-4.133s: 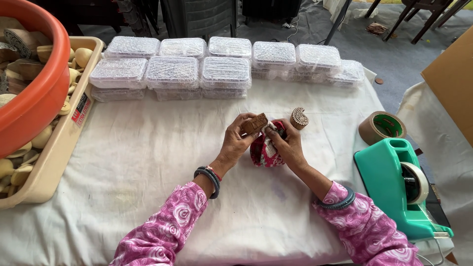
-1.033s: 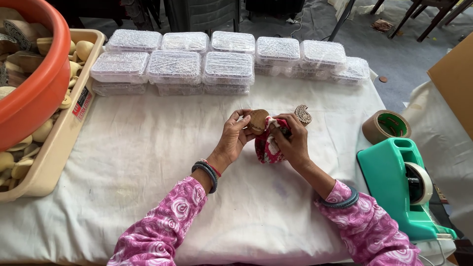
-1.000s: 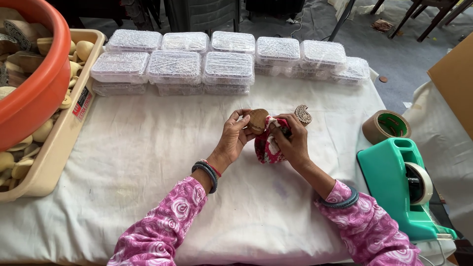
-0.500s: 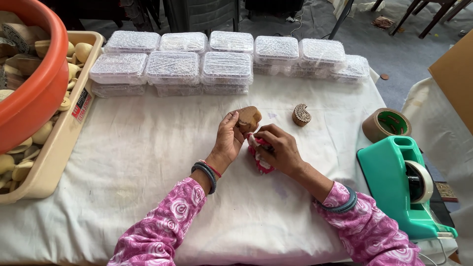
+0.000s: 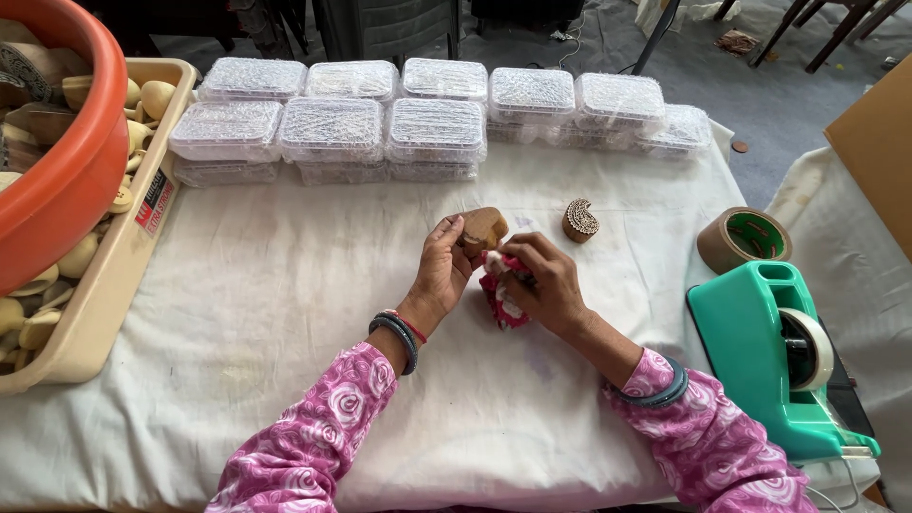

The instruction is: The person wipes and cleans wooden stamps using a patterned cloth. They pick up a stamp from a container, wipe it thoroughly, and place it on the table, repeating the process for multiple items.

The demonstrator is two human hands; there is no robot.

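Step in hand: judging by the pose, the person is wiping a small brown wooden block (image 5: 484, 229) with a red and white cloth (image 5: 501, 296); the two meet at the block's lower edge.
Left hand (image 5: 444, 271): its grip is closed around the wooden block from the left, fingers curled on its side, holding it raised just above the bench (image 5: 256, 313).
Right hand (image 5: 543, 282): its grip is bunched tight on the cloth, fingers folded over it, pressing it up toward the block.
Where the block is: mid-bench, between the two hands, in front of the row of clear lidded boxes (image 5: 332, 128).
Next move calls for: likely turning the block in the left hand so an unwiped face meets the cloth; this needs a firm pinch on the sides and small wrist turns rather than reach.
Second piece: a carved, paisley-shaped wooden stamp (image 5: 579, 219) lies on the bench just beyond the right hand, apart from it.
Open room: the white-covered bench is bare to the left of the hands and toward the near edge.
Edges, left: a beige tray (image 5: 104, 285) of pale wooden pieces and an orange tub (image 5: 66, 171) crowd that side.
Edges, right: a green tape dispenser (image 5: 760, 351) and a brown tape roll (image 5: 743, 238) sit near the right forearm, limiting sweep there.
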